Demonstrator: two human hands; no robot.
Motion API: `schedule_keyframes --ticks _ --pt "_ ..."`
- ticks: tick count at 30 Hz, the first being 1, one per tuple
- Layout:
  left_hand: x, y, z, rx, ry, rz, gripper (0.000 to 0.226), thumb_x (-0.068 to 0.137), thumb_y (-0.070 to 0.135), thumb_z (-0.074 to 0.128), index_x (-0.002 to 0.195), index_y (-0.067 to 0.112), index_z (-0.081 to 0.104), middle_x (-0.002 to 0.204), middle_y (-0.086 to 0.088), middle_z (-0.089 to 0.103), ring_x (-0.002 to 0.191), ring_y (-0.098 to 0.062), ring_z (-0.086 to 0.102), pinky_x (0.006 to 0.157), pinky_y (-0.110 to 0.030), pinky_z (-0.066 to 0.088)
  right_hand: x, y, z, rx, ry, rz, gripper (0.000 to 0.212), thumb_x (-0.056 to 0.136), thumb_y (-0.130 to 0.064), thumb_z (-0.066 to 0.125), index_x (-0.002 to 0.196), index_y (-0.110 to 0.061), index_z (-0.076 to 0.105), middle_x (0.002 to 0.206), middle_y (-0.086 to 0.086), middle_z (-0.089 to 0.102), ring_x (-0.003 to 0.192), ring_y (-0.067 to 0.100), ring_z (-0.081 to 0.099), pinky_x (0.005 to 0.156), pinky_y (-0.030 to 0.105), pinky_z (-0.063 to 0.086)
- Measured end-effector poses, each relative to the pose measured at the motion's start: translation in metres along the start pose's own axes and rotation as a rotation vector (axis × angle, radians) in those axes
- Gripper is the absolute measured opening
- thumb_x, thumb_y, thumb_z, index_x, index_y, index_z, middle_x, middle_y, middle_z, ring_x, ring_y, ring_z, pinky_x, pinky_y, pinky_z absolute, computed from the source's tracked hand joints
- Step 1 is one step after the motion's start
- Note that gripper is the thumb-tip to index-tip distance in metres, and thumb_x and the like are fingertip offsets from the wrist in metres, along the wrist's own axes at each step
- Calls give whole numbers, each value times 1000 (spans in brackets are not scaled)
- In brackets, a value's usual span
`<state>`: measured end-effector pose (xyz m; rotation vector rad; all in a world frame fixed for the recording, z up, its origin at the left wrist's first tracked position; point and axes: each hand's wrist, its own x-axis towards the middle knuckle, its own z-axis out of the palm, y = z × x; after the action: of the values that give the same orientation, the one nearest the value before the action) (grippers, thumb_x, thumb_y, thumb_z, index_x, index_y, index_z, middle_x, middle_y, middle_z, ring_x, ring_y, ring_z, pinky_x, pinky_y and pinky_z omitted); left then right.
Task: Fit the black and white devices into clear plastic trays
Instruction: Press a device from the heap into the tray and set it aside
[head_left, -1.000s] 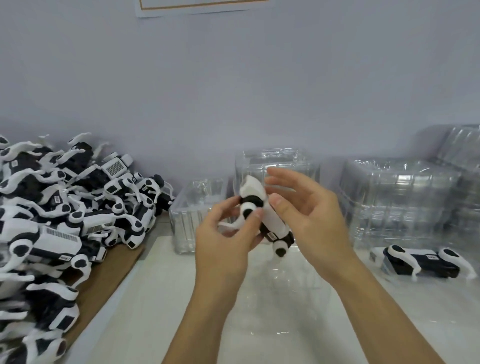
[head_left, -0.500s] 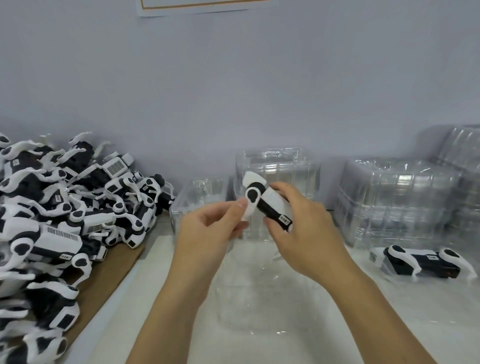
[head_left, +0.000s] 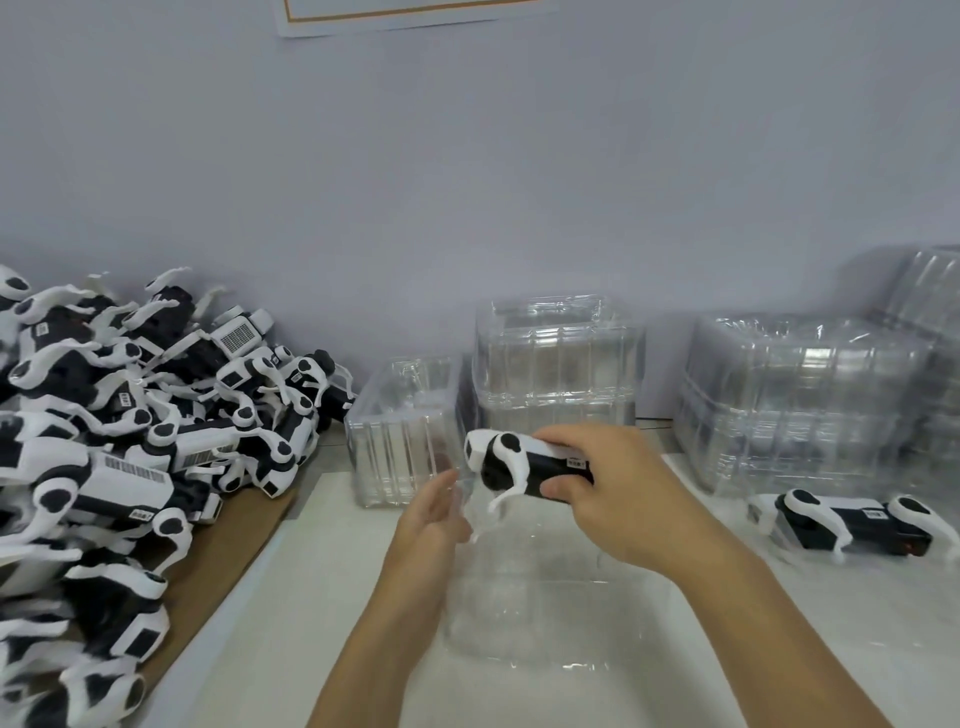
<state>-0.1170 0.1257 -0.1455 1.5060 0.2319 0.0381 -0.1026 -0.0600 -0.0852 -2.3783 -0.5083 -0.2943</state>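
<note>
The left hand (head_left: 434, 512) has let go, fingers loosely spread; the right hand (head_left: 613, 483) alone grips the device (head_left: 519, 465), lowering toward the clear tray (head_left: 545, 613)

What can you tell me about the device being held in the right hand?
The held device is a small black and white body, seemingly hard plastic, with white curved legs and black round joints, plus a small label near its rear. It lies roughly level above the clear tray. The right hand grips its rear; the left hand is close beside it.
</note>
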Motion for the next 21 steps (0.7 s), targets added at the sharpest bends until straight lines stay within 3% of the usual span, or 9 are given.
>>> schedule_keyframes --ticks 2,4,7,10,13,17,19,21 --pt "0 -4 1 -74 -34 -47 58 85 -8 48 134 23 59 134 -6 63 120 -31 62 98 -47 52 -1 -1 10 13 -46 -3 22 87 -12 66 85 -34 63 78 -12 62 79 13 57 75 34 48" --pt "1 -6 1 -90 -25 -62 56 85 -5 51 135 20 58 137 -9 61 123 -34 59 105 -55 47 -1 1 18 13 -69 1 31 87 -11 65 78 -39 56 79 -8 59 81 17 54 75 34 46" --pt "2 -6 1 -105 -15 -53 51 85 -5 54 130 20 61 129 -7 66 116 -34 64 101 -59 48 0 5 22 36 -67 8 25 87 -9 64 89 -34 64 83 -10 61 90 17 53 82 34 45" --pt "5 -8 1 -111 -12 -45 55 78 -10 48 119 21 66 116 -8 71 102 -32 69 88 -54 55 0 9 19 30 -102 42 27 88 -13 67 104 -34 68 96 -15 58 101 14 50 93 35 39" --pt "4 -5 0 -123 26 -45 51 70 -8 49 105 23 69 104 -9 71 83 -25 67 69 -40 54 0 15 12 -4 -180 63 20 86 -19 70 96 -37 66 98 -16 53 100 10 50 89 31 42" --pt "-3 2 3 -135 40 -52 60 47 6 50 103 23 66 105 -13 63 89 -30 58 78 -43 46 -3 11 18 -85 -204 71 8 80 -15 68 78 -21 63 88 -7 58 88 14 56 82 42 52" --pt "-3 2 4 -126 33 -54 59 51 6 50 105 23 65 106 -15 61 92 -30 56 80 -45 45 -3 10 22 -72 -182 77 8 79 -12 65 81 -20 64 86 -7 59 86 17 58 81 44 54" --pt "-1 1 4 -150 14 -59 49 68 0 51 112 19 64 106 -17 62 91 -30 57 82 -46 45 -3 11 23 -44 -168 81 13 78 -11 65 85 -23 68 86 -8 60 85 17 58 80 43 54"
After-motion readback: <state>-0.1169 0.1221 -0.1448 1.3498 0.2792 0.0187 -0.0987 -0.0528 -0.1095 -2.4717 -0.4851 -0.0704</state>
